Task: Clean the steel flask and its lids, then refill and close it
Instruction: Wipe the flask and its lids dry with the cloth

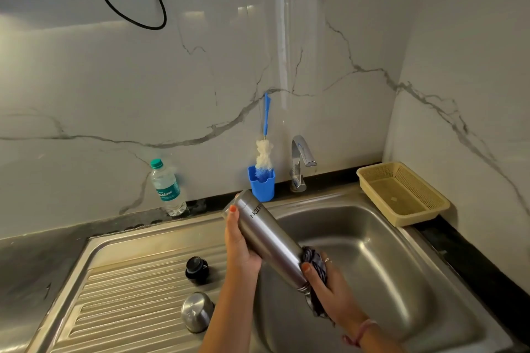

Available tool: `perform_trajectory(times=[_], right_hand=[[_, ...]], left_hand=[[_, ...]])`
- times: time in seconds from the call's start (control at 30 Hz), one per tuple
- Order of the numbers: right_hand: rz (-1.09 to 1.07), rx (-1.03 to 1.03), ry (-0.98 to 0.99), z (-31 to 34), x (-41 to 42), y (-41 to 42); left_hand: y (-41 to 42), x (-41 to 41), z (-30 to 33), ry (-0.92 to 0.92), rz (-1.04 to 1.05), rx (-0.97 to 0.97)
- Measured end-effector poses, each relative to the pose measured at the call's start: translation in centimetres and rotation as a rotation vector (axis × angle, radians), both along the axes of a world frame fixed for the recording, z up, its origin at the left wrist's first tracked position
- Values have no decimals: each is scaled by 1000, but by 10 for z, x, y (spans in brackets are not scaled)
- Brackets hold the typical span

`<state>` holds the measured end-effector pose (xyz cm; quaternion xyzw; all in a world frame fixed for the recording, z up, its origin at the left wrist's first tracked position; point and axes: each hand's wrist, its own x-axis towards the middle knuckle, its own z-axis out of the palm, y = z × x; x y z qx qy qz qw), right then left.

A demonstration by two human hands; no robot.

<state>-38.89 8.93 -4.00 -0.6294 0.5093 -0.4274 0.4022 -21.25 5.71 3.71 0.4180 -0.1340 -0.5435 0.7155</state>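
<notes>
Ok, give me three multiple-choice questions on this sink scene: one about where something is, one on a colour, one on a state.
1. Where do the two lids lie?
A. in the basin
B. on the drainboard
C. in the basket

2. What colour is the brush holder?
A. blue
B. green
C. red

3. What does the right hand hold against the flask?
A. a brush
B. nothing
C. a cloth

Answers:
1 B: black lid and steel lid rest on the drainboard.
2 A: holder is blue.
3 C: right hand presses a dark cloth to the flask.
</notes>
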Motion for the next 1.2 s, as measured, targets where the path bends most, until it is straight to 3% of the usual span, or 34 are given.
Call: perform_trajectory(times=[0.43,0.57,0.7,0.83,1.0,1.2], right_hand=[[236,84,146,48,-2,-5],[169,38,104,40,4,-4],[40,-43,245,35,10,-5],[134,-74,355,43,10,-8],[126,-166,268,60,27,-7],[-29,-287,163,110,70,-24]], left_hand=[[4,-13,-2,-76,-39,-92],[3,-12,3,-121,-1,-71],[4,-19,10,-246,93,-32],[3,-18,15,-172,149,-53],[2,-11,13,-169,73,-83],[7,-24,6,-318,-75,-189]])
